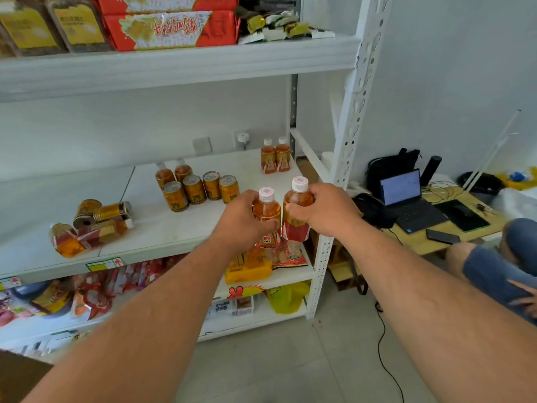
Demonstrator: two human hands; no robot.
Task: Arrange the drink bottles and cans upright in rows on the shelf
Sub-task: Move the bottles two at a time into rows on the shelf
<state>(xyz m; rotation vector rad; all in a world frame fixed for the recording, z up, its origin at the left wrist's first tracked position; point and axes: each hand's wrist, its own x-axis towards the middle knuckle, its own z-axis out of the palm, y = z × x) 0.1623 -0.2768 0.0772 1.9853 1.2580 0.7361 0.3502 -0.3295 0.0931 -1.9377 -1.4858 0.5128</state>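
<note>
My left hand grips an upright amber tea bottle with a white cap. My right hand grips a second, like bottle right beside it, at the front right of the white middle shelf. Two more bottles stand upright at the shelf's back right. Near the middle, several gold cans stand in a row with two bottles behind them. At the left, cans and bottles lie toppled in a heap.
The white perforated shelf post rises just right of my right hand. Snack packs fill the upper shelf and the lower shelves. To the right are a low table with a laptop and phone, and a person's knee.
</note>
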